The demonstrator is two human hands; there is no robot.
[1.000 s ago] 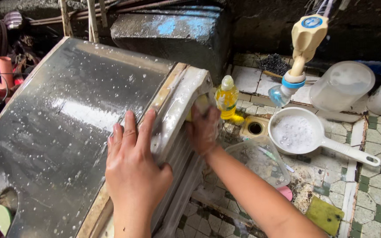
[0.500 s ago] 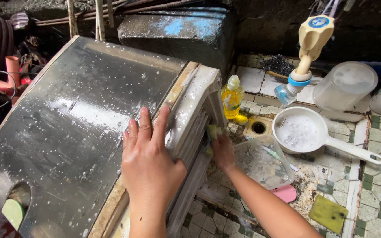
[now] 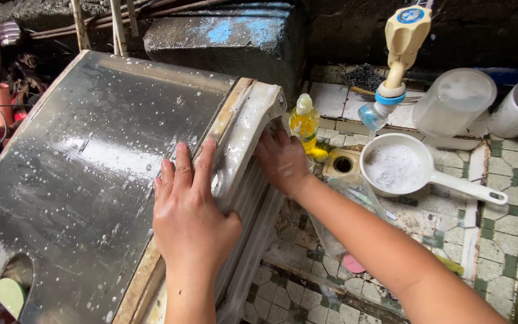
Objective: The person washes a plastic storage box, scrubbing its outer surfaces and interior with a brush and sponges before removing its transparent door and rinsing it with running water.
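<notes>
Down on the tiled floor (image 3: pixel 499 240) by the tap (image 3: pixel 398 54), I've got the big grey panel (image 3: pixel 91 168) tilted up in front of me, flecked with soap suds. My left hand (image 3: pixel 190 210) lies flat and open on its near-right edge, fingers spread up the grey face, thumb hooked over the pale rim (image 3: pixel 244 138), so that's a brace, not a closed grip. My right hand (image 3: pixel 282 159) is round the other side, pressed against the ribbed side wall just under that rim; the fingers look loosely curled, and whether anything sits under the palm I cannot tell. The rim's long axis runs from low near my body up and away toward the far right, and both hands sit on it, left on top, right just beyond and a bit higher. Just past my right hand stands the yellow soap bottle (image 3: pixel 303 123), then the floor drain (image 3: pixel 343 163), and a white ladle (image 3: pixel 400 165) of foamy water. A clear tub (image 3: pixel 355 186) lies under my right forearm.
</notes>
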